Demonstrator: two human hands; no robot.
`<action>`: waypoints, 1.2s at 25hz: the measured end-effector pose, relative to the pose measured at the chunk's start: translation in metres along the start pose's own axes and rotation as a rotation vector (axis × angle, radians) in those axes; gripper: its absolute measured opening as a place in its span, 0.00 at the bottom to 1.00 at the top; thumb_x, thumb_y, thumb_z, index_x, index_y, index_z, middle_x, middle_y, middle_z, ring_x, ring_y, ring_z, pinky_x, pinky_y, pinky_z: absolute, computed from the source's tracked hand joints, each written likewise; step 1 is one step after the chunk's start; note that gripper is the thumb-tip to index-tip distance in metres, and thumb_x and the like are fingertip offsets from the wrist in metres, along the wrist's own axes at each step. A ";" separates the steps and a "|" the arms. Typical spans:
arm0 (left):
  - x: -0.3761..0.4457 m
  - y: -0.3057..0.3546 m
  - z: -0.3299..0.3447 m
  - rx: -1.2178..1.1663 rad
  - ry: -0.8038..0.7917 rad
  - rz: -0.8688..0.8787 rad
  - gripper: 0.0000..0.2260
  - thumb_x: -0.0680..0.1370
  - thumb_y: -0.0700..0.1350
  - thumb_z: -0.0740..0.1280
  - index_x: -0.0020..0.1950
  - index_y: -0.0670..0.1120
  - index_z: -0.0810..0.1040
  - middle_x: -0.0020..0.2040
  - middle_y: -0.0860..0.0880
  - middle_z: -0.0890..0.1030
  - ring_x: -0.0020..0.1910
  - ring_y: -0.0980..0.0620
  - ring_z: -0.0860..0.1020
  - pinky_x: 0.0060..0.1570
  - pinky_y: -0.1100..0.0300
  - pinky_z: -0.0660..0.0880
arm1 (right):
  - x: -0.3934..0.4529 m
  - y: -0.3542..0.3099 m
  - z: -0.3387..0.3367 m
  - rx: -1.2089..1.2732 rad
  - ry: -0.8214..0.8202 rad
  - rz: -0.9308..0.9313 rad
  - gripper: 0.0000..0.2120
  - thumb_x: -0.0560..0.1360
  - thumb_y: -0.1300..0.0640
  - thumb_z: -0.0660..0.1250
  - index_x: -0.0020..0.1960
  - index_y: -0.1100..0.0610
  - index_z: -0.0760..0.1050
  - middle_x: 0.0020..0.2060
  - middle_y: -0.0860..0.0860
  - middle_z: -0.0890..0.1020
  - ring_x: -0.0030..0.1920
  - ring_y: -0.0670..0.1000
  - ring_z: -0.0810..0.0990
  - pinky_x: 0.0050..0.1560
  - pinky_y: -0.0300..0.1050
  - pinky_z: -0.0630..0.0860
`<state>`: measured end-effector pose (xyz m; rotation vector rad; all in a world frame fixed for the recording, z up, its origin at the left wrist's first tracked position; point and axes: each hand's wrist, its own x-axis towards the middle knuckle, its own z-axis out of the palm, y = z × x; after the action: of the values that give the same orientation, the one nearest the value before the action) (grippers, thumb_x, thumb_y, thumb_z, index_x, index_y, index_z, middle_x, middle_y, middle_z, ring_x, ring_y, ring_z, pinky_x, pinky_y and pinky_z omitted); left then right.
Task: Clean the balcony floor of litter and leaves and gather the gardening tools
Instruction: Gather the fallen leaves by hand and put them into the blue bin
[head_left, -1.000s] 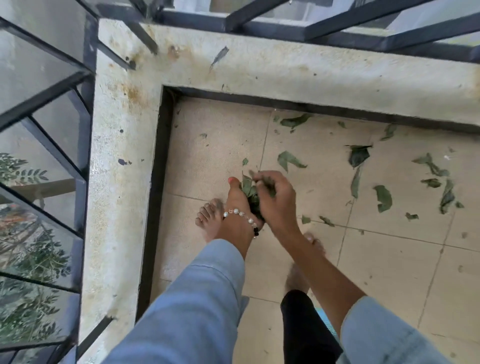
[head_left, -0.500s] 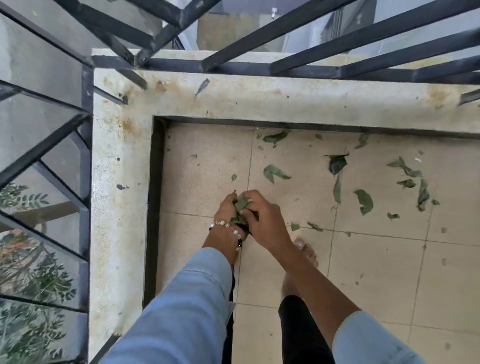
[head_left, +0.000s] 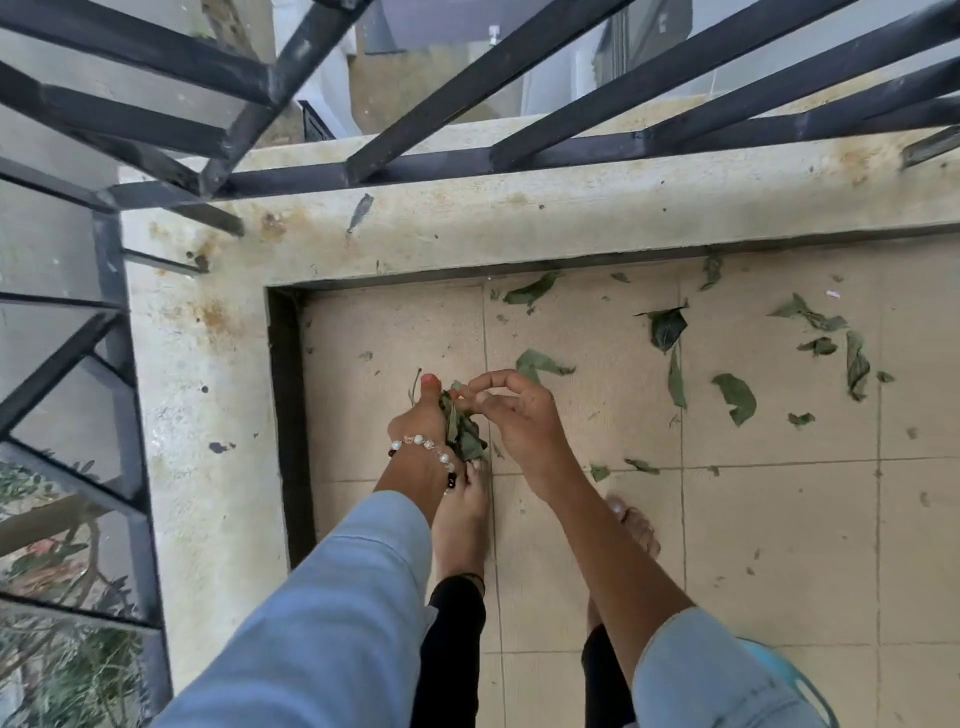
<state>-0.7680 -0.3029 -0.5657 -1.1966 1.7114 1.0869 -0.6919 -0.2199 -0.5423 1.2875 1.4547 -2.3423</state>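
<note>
Two hands work over the beige tiled balcony floor (head_left: 779, 519), close to its corner. The left hand (head_left: 423, 421), wearing one bracelet of white and dark beads (head_left: 422, 446), has its fingers curled round one bunch of wilted green leaves (head_left: 464, 431), the only gathered lot in view. The right hand (head_left: 519, 415) is just beside it, its fingertips bent and touching the top of that bunch; whether it pinches a leaf of its own I cannot tell. About a dozen loose green leaves still lie on the tiles, the nearest (head_left: 540, 362) just beyond the right hand, a dark broad one (head_left: 667, 327) further off, the others scattered toward the right. One small dark leaf (head_left: 360, 210) lies on the stained concrete ledge (head_left: 571, 218) below the black metal railing (head_left: 675, 140). Two bare feet stand on the tiles beneath the arms. Compared with half a second ago, the right hand has lifted off the bunch and opened somewhat.
</note>
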 end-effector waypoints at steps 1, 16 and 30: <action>0.004 0.007 0.005 0.018 -0.019 0.033 0.19 0.74 0.58 0.70 0.44 0.41 0.80 0.34 0.44 0.81 0.33 0.45 0.80 0.43 0.53 0.79 | 0.008 -0.002 -0.009 0.017 -0.005 -0.013 0.05 0.76 0.67 0.65 0.50 0.62 0.78 0.42 0.57 0.85 0.48 0.51 0.84 0.50 0.39 0.77; 0.182 -0.125 -0.010 0.747 0.022 0.531 0.14 0.77 0.41 0.64 0.62 0.46 0.71 0.54 0.42 0.74 0.53 0.40 0.73 0.51 0.45 0.67 | 0.161 0.078 -0.085 -1.548 0.216 -0.481 0.14 0.59 0.71 0.78 0.43 0.63 0.81 0.41 0.57 0.81 0.41 0.51 0.79 0.37 0.39 0.77; 0.177 -0.132 -0.004 0.582 0.120 0.591 0.13 0.78 0.38 0.60 0.62 0.44 0.71 0.51 0.43 0.75 0.51 0.41 0.73 0.50 0.45 0.69 | 0.122 0.047 -0.081 -0.478 0.192 -0.098 0.08 0.67 0.70 0.74 0.46 0.63 0.83 0.42 0.56 0.85 0.41 0.48 0.83 0.49 0.37 0.79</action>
<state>-0.6891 -0.3857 -0.7543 -0.4009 2.3390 0.7422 -0.6979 -0.1424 -0.6752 1.3474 2.0158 -1.7868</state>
